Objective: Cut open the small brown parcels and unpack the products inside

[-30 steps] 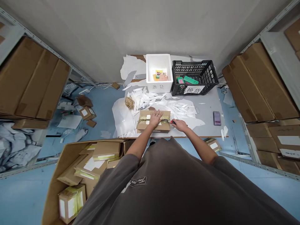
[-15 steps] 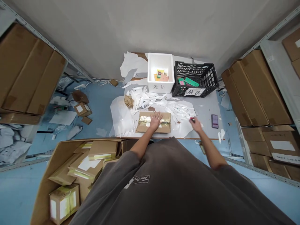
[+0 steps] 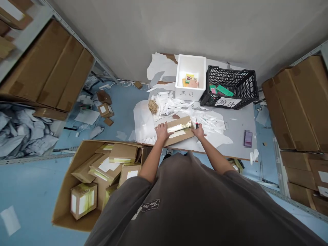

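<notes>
A long taped cardboard box [image 3: 179,131] lies at a slant near the table's front edge, with shiny tape and a white label on its upper face. My left hand [image 3: 162,132] grips its left end, thumb on top and fingers around the far corner. At the right end, my right hand [image 3: 199,132] is closed around a small red-and-black knife [image 3: 196,125], its thin tip pointing away from me. That hand also touches the box's end. White paper strips [image 3: 166,104] are heaped just beyond the box.
A white foam bin [image 3: 191,95] and a black plastic crate [image 3: 230,102], both with small packets inside, stand at the back. A phone-like object [image 3: 247,138] lies right. Left of me, a large carton [image 3: 61,201] holds several parcels. Shelves with boxes [image 3: 48,71] flank both sides.
My right hand has come left to the box, bringing the knife. My left hand has slid from the top to the left end. The box is now turned aslant; the view has swung left.
</notes>
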Motion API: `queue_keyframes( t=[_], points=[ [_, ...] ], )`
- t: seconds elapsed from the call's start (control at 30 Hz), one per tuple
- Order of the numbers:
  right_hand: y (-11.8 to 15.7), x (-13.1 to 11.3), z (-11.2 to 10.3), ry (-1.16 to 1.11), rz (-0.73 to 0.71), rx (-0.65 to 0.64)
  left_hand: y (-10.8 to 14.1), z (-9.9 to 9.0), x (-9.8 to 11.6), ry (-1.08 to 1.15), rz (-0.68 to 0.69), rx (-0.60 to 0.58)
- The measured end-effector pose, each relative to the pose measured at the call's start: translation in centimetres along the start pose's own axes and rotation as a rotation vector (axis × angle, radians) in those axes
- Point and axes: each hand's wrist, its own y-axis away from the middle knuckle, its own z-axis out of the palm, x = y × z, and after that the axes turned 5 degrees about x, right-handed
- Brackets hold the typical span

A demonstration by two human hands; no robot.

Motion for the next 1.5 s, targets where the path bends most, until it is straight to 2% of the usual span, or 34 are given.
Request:
queue_keyframes(
  t=[0.1,0.17,0.23,0.33,0.4,0.47,0.57,0.63,0.73,0.83,0.93,1.0,1.07,1.13,1.23,1.3,1.4,1.5],
  points=[
    [-3.4,-4.7,-0.5,0.179,-0.077,0.086,2.7,0.5,1.3,-0.042,-0.21,-0.038],
    [-4.7,-6.9,-1.0,0.213,-0.133,0.116,3.9,0.7,1.8,-0.041,-0.243,-0.076],
    [-4.6,-7.5,-1.5,0.158,-0.125,0.166,4.5,0.7,1.4,0.005,-0.222,-0.096],
    [-1.3,-5.4,-0.7,0.015,-0.033,0.203,4.5,0.3,-0.6,0.087,-0.081,-0.086],
    [2.5,-2.7,1.5,-0.031,0.068,0.185,4.0,-0.1,-2.0,0.116,0.046,-0.099],
    [6.3,-0.1,4.8,-0.1,0.123,0.174,3.4,-0.3,-2.8,0.119,0.119,-0.156],
    [9.6,2.1,9.4,-0.198,0.167,0.191,3.3,0.2,-2.4,0.088,0.128,-0.204],
    [9.5,1.8,10.6,-0.249,0.171,0.206,4.1,1.0,-1.3,0.074,0.084,-0.184],
    [7.0,-0.5,9.1,-0.196,0.133,0.239,6.0,2.4,0.9,0.1,-0.027,-0.211],
    [4.0,-3.1,5.6,-0.029,-0.006,0.26,7.0,2.7,2.1,0.13,0.027,-0.266],
    [2.8,-3.7,2.8,0.002,-0.058,0.266,5.8,1.6,1.7,0.085,0.2,-0.128],
    [3.6,-2.7,2.0,-0.056,-0.001,0.309,4.3,0.9,1.0,0.051,0.447,-0.08],
    [5.7,-0.7,2.4,-0.125,0.076,0.357,2.7,0.7,0.4,0.03,0.723,-0.157],
    [8.3,1.6,3.7,-0.177,0.131,0.35,1.6,1.0,0.2,0.006,0.869,-0.243],
    [11.5,4.2,6.2,-0.174,0.182,0.291,0.9,1.7,0.5,-0.039,0.9,-0.232],
    [12.1,4.7,7.2,-0.14,0.196,0.305,1.0,1.8,1.1,-0.072,0.934,-0.182],
    [10.8,3.2,6.9,-0.076,0.186,0.366,1.8,1.8,2.5,-0.08,0.935,-0.128],
    [8.2,0.5,5.1,-0.038,0.215,0.389,3.0,1.8,3.8,-0.018,0.798,-0.123]
  ],
)
